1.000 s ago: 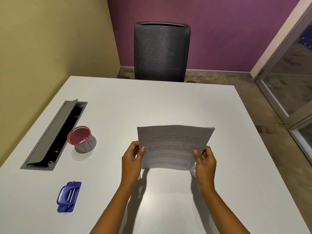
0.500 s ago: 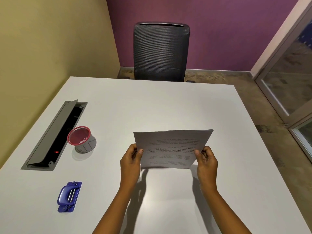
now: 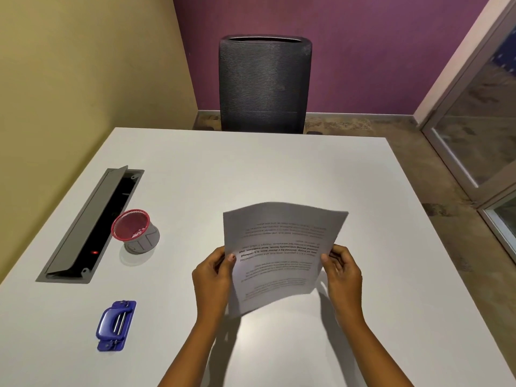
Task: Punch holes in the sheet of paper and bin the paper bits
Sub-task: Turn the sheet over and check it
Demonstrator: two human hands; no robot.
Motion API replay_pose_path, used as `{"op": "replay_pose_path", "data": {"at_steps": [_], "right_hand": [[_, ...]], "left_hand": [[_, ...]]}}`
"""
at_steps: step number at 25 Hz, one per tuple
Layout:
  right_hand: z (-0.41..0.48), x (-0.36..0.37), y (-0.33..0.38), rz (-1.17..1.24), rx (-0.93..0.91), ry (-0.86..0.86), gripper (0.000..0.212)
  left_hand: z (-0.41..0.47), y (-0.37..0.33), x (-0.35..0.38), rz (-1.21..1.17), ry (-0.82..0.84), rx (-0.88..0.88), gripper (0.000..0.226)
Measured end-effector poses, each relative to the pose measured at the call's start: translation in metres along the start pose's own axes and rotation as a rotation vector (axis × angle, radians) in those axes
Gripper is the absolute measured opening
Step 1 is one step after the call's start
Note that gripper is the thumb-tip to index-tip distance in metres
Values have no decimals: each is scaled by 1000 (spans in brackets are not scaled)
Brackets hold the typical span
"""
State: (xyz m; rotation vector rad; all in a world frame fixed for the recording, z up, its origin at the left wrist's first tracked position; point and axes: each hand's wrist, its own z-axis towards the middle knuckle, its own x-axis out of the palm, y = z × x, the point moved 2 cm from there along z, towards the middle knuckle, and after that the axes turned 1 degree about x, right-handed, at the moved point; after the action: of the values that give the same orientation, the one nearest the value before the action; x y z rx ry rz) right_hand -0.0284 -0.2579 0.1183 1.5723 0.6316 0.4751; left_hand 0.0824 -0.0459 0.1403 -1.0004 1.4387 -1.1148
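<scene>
Sheet of paper [image 3: 282,255]: it is held up off the white table [image 3: 251,169] between both hands, printed face toward the camera, the lines of text upside down, and its far edge bowed. The left hand [image 3: 213,277] pinches the sheet's left edge, thumb on the near face and fingers curled behind. The right hand [image 3: 343,275] pinches the right edge the same way, thumb tip on the front. The sheet's lower left corner hangs down past the left wrist. The fingers behind the paper are hidden, and the print is too small and blurred to read.

Well to the left of the left forearm, a blue hole punch [image 3: 116,325] lies flat on the table, untouched. Beyond it stands a small red-rimmed bin [image 3: 135,231], just beside an open cable tray [image 3: 89,224] with its grey lid tilted up; what the bin holds is hard to make out. A dark chair [image 3: 264,85] stands at the table's far edge. Both forearms are cut off by the bottom of the view.
</scene>
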Motion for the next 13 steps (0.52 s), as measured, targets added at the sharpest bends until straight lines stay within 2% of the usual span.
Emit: {"op": "replay_pose_path", "data": {"at_steps": [3,6,10,13], "right_hand": [[-4,-4,-2,-51,43,18,32],[-13,-5,-12,-80,209,3,47],[-38,12,-23,97,470,55,48],[-47,32,-16,294,465,213,43]], "left_hand": [[6,-3,-7,-18,-109,-20,31],[14,-2,-14,-133,-246,-78,18],[22,4,-16,-403,-405,-269,19],[18,9,-10,-601,-425,-439,24]]}}
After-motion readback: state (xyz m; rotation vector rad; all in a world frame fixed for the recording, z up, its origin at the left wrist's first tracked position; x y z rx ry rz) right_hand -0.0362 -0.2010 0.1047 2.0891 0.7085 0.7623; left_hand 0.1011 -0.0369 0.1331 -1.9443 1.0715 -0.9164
